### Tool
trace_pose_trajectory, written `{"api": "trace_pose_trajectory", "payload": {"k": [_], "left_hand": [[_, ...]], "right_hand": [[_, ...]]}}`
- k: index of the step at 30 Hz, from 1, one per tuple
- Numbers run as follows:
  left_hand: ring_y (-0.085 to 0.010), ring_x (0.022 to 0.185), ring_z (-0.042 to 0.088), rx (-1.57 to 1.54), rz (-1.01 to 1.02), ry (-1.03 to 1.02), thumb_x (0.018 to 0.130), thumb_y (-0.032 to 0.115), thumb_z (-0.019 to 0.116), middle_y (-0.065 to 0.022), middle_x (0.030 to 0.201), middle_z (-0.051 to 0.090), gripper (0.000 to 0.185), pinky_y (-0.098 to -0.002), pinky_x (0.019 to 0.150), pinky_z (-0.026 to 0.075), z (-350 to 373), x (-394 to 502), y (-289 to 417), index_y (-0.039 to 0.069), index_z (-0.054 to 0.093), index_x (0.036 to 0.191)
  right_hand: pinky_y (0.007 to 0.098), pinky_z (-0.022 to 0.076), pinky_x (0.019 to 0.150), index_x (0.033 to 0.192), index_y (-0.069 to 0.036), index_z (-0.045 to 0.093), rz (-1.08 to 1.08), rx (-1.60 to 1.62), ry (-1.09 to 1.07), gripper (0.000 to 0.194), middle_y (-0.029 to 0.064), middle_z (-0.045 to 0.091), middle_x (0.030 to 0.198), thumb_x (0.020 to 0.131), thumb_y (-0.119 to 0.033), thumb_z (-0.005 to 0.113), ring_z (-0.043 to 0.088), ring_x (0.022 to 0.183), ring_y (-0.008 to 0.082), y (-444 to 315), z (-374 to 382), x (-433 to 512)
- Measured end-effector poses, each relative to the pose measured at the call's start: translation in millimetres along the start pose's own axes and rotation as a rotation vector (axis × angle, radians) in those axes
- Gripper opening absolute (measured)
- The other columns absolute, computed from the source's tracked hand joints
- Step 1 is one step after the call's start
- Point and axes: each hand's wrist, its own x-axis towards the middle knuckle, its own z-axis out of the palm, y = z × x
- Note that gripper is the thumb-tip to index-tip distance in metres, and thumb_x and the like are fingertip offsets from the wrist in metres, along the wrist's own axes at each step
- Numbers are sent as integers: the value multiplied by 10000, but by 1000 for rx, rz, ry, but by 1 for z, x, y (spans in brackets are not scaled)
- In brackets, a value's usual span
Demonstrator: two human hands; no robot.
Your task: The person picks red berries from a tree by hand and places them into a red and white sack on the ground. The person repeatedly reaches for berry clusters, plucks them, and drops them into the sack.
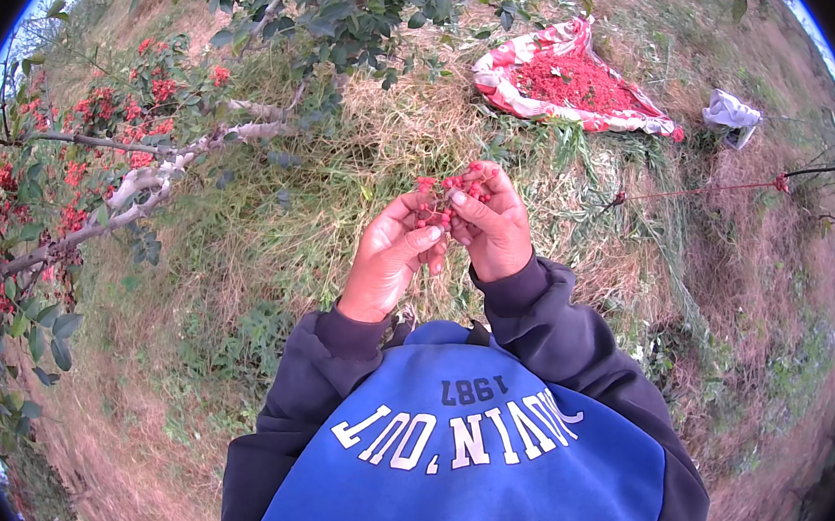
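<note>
Both hands meet over the grass, in front of the chest. My left hand (396, 247) pinches the lower stems of a small cluster of red berries (433, 215) between thumb and fingers. Close against it on the right, my right hand (494, 226) holds more of the red berries, its thumb pressed on the stems near the top. Whether the berries form one cluster or two cannot be told. Further out, up and to the right, a red-and-white cloth sheet (526, 107) with raised edges lies on the ground, holding a heap of picked red berries (574, 81).
Thick bare branches (100, 226) with leaves and red berry clusters (164, 91) fill the left side. Leafy twigs (335, 19) hang at the top. A white bag (730, 111) lies at the upper right. A red cord (703, 191) stretches from a dark twig on the right.
</note>
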Motion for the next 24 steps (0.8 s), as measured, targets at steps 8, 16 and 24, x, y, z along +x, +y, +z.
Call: {"api": "trace_pose_trajectory", "payload": {"k": [8,16,24], "left_hand": [[-102,615,512,-21,23,17,813,95,508,-52,781,526,258,-217,454,428,-5,5,4,23,425,1046],[-93,587,504,67,12,46,818,93,507,-59,777,543,163,-210,444,427,-15,4,9,1,485,952],[-92,629,498,-55,-136,38,804,59,481,-73,817,540,153,-209,477,426,-30,-2,17,-17,494,936]], "right_hand": [[173,308,446,919,-81,454,70,20,10,178,2,529,781,772,-27,536,437,568,45,4,-2,-1],[177,311,441,903,-85,449,6,18,71,188,13,533,777,757,-15,546,448,552,51,12,7,5],[178,306,443,968,-86,427,-114,-49,88,233,13,497,774,772,-14,531,420,544,54,6,18,18]]}}
